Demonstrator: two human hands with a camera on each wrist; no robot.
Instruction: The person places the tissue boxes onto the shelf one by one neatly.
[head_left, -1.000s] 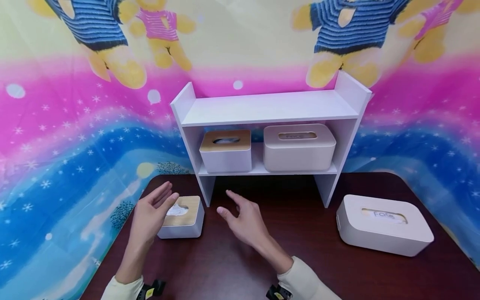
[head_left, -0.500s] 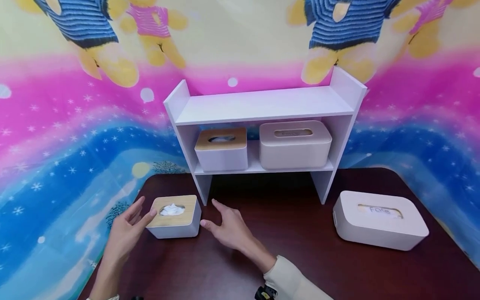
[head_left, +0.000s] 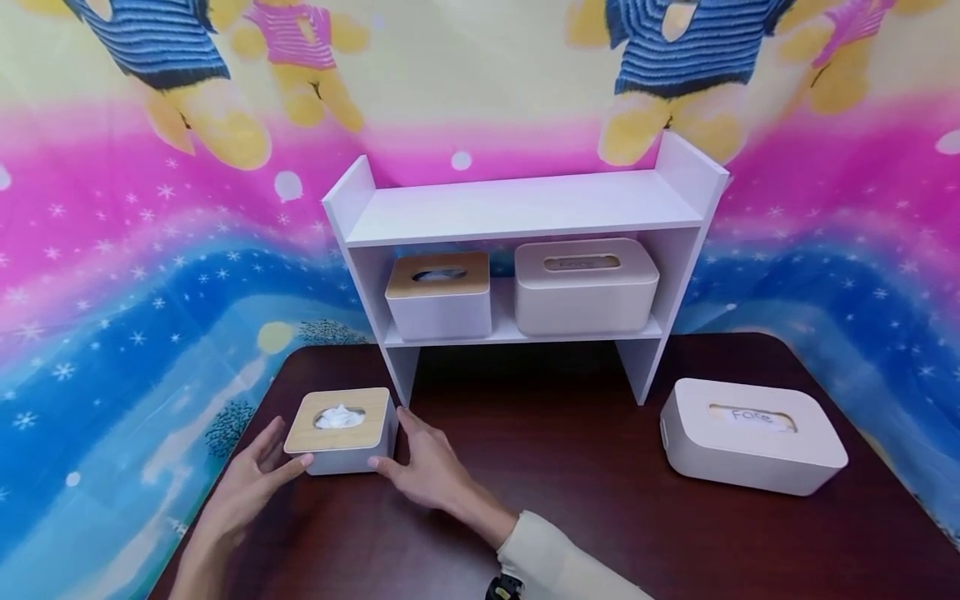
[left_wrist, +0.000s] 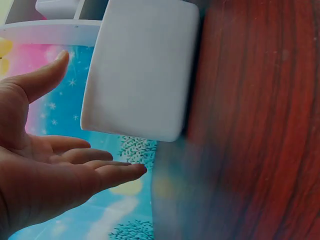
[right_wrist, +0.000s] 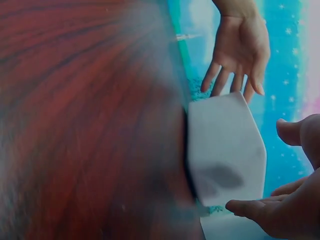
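On the dark-red wooden table, I see a white, wood-topped rectangular tissue box between the bare left hand and right hand, fingers extended, both grips slack.

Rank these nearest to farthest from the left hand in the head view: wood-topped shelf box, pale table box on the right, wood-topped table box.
From the left hand:
1. Wood-topped table box: just to the hand's right.
2. Wood-topped shelf box: farther back, on the shelf's left side.
3. Pale table box: far over on the right.
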